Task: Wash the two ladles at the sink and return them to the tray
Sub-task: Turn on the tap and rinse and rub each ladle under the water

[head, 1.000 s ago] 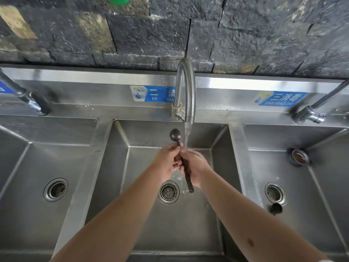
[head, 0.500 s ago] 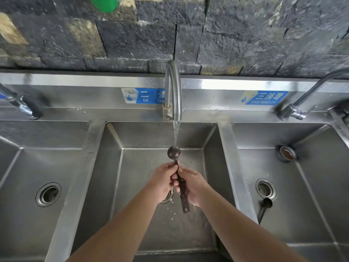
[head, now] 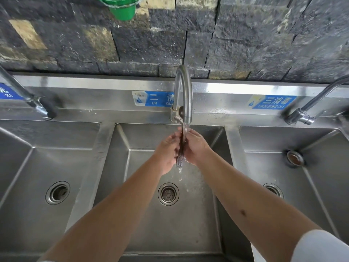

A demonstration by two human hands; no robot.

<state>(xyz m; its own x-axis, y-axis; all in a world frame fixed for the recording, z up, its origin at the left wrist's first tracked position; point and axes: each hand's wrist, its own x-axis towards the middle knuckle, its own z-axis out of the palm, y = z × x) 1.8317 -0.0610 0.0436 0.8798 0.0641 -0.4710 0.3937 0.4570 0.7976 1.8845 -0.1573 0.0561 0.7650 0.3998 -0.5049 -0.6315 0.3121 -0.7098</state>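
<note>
A dark brown ladle stands nearly upright over the middle sink basin. Its small bowl sits up behind the curved faucet, and water runs down the handle. My left hand and my right hand hold the handle between them, fingers curled round it from either side. The second ladle and the tray are out of view.
Three steel basins lie side by side, each with a drain: left basin, right basin. A round drain plug lies in the right basin. Side faucets reach in. A green container hangs on the stone wall.
Both hands lifted the ladle up and away, so its bowl now sits behind the spout and the water falls on the handle. The view tilted; the second ladle left the frame.
</note>
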